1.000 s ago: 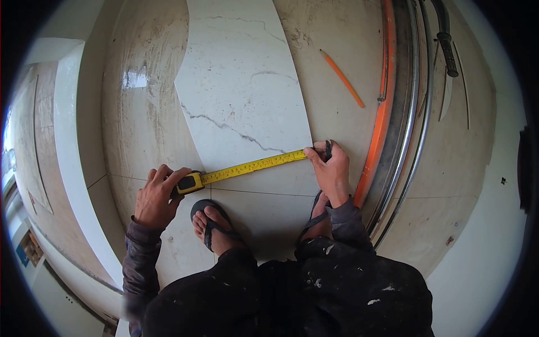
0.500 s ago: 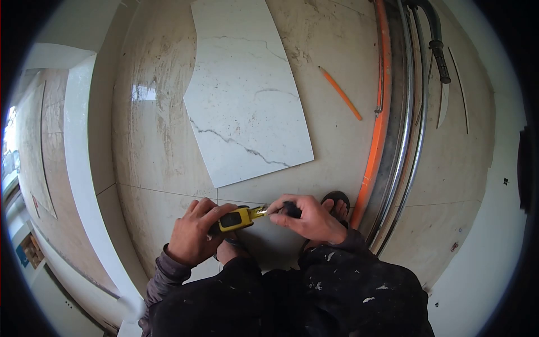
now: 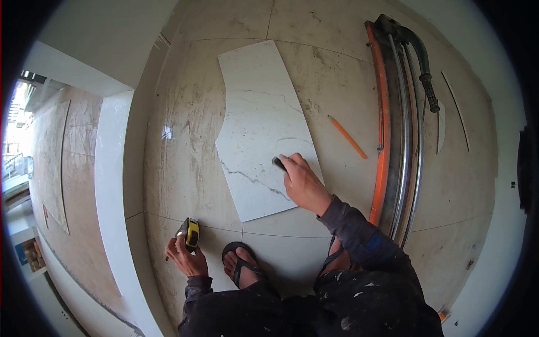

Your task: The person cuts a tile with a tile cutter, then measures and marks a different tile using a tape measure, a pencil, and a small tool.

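Note:
At the lower left, my left hand (image 3: 185, 258) holds a yellow and black tape measure (image 3: 192, 235) low by the floor, its blade not visible. My right hand (image 3: 306, 182) is over the lower part of a white marble-patterned tile (image 3: 255, 123), closed around a small dark object (image 3: 278, 163). Only its dark end sticks out past the thumb, so I cannot make out its kind. The tile lies flat with angled cut edges and grey veins. To its right rests an orange pencil (image 3: 347, 137).
A long orange tile cutter (image 3: 380, 135) with metal rails and a black handle (image 3: 429, 92) lies along the right. Thin tile offcuts (image 3: 442, 132) are beyond it. My sandalled feet (image 3: 242, 264) stand below the tile. A white-edged wall (image 3: 114, 168) borders the left.
My hands have moved apart: the left carried the tape measure down and left, the right went up over the tile with the dark object. The short blade seen earlier no longer shows. The view shifted.

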`<state>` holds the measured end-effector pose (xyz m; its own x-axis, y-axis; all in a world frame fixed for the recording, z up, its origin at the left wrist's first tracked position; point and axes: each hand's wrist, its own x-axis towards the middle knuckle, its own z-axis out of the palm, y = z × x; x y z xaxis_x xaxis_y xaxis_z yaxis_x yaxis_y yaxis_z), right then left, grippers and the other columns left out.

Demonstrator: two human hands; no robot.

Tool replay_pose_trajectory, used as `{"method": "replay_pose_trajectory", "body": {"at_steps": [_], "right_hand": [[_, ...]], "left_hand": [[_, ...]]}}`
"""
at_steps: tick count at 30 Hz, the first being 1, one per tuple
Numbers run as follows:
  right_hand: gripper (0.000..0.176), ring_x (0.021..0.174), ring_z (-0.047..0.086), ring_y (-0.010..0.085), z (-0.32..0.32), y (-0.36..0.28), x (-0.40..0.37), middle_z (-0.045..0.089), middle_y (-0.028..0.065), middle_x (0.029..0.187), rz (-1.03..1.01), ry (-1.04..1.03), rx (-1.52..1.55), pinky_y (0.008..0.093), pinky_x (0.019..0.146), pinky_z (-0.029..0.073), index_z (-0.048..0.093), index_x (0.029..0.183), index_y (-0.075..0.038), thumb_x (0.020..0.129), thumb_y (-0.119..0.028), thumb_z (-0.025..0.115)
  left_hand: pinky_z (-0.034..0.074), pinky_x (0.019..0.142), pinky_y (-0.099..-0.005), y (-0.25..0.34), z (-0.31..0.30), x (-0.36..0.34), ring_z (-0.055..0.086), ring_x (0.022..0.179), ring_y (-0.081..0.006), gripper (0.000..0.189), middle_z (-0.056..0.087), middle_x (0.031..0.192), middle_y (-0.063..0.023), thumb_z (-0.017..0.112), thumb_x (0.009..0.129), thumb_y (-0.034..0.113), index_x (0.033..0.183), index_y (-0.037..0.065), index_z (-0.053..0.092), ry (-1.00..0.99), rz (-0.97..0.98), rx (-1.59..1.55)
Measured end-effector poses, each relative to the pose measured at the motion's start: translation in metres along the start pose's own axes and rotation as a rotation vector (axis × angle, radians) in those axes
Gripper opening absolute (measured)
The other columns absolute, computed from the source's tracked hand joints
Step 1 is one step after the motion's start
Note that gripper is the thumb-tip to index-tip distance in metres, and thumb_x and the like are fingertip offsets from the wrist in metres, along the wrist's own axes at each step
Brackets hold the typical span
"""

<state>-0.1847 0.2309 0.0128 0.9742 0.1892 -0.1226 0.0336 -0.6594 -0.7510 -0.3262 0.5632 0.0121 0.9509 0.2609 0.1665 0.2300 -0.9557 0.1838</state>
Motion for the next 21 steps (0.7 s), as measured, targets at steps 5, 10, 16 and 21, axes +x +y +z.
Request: {"method": "replay_pose_trajectory", "body": {"at_steps": [5, 10, 16, 21], "right_hand": [[0.042, 0.106, 0.052, 0.0395, -0.030, 0.040, 0.027, 0.052, 0.0236, 0.113, 0.118, 0.304, -0.246, 0.0422, 0.094, 0.045, 0.050, 0.127, 0.011, 0.086, 0.004, 0.056], [0.047, 0.114, 0.051, 0.0410, -0.039, 0.043, 0.008, 0.053, 0.0239, 0.121, 0.153, 0.454, -0.620, 0.0450, 0.099, 0.043, 0.050, 0.128, 0.008, 0.087, -0.009, 0.064], [0.085, 0.109, 0.053, 0.0399, 0.012, 0.027, 0.039, 0.054, 0.0264, 0.115, 0.359, 0.366, -0.363, 0.0449, 0.091, 0.049, 0.031, 0.141, 0.012, 0.085, -0.036, 0.074], [0.048, 0.084, 0.064, 0.0432, 0.002, 0.059, 0.060, 0.063, 0.0274, 0.090, 0.381, 0.376, -0.022, 0.0502, 0.071, 0.052, 0.046, 0.110, 0.005, 0.093, -0.035, 0.066]], "left_hand": [[0.036, 0.099, -0.0498, -0.006, -0.008, -0.020, 0.041, 0.117, -0.0397, 0.064, 0.042, 0.126, -0.0174, 0.078, 0.064, -0.003, 0.120, 0.013, 0.052, -0.195, -0.090, -0.118], [0.037, 0.101, -0.0472, 0.047, -0.033, 0.019, 0.044, 0.118, -0.0380, 0.059, 0.047, 0.124, -0.0181, 0.078, 0.072, 0.008, 0.124, 0.007, 0.049, -0.272, 0.155, -0.442], [0.033, 0.108, -0.0484, 0.129, 0.100, 0.106, 0.041, 0.124, -0.0439, 0.068, 0.042, 0.135, -0.0285, 0.064, 0.091, 0.022, 0.144, -0.007, 0.032, -0.208, 0.019, -0.614], [0.029, 0.109, -0.0520, 0.160, 0.112, 0.133, 0.036, 0.127, -0.0458, 0.075, 0.037, 0.138, -0.0295, 0.062, 0.092, 0.032, 0.145, -0.009, 0.029, -0.238, -0.183, -0.545]]}}
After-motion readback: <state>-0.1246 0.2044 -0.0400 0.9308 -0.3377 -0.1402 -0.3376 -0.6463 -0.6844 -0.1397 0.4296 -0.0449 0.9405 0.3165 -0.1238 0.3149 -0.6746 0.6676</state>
